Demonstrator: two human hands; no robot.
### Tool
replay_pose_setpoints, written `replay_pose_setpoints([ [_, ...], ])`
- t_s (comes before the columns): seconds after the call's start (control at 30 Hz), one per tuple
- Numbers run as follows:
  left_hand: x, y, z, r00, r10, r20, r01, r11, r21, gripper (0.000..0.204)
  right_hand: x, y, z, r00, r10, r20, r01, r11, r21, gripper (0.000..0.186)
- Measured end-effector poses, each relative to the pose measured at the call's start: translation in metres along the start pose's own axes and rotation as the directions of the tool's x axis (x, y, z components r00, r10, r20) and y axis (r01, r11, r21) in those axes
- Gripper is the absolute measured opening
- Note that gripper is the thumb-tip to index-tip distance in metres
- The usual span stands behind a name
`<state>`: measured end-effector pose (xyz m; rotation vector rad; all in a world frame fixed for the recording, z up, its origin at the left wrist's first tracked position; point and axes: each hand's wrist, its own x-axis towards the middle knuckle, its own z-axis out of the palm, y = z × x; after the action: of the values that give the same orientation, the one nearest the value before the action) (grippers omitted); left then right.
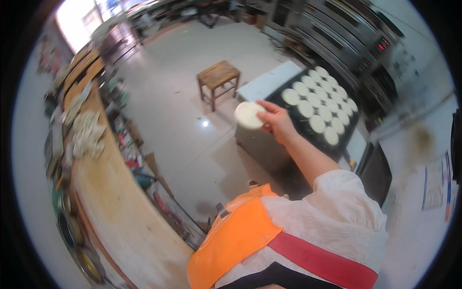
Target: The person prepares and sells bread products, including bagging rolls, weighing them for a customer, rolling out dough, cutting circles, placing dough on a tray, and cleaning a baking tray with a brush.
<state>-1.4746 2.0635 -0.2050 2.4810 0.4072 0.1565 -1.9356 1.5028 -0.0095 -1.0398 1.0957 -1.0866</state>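
My right hand (278, 121) reaches out from a white sleeve and pinches a flat round dough disc (248, 115) by its edge. The pale disc is held in the air, to the left of a dark baking tray (278, 99). Several similar dough discs (325, 113) lie on that tray in close rows. The right hand is closed, fingers and thumb on the disc's right side. My left hand is not in view.
The tray rests on a low table with a white top (269, 82). A wooden stool (219, 76) stands on the tiled floor. Metal deck ovens (332, 33) stand at the far right. Along the left runs a long wooden worktop (115, 207) with a crumpled cloth (88, 135).
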Motion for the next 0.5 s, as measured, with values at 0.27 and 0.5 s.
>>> replay_pose_setpoints([
  [0.27,-0.205,0.319,0.09,0.305,0.537,0.786,0.164,0.784,-0.599,0.038,0.041,0.075,-0.165,0.907,0.147,-0.394,-0.068,0.976,0.207,0.058],
  [0.5,-0.52,0.449,0.089,-0.65,0.403,0.645,0.161,0.902,-0.401,0.04,0.001,0.015,-0.16,0.991,0.112,0.076,-0.119,0.989,0.086,0.048],
])
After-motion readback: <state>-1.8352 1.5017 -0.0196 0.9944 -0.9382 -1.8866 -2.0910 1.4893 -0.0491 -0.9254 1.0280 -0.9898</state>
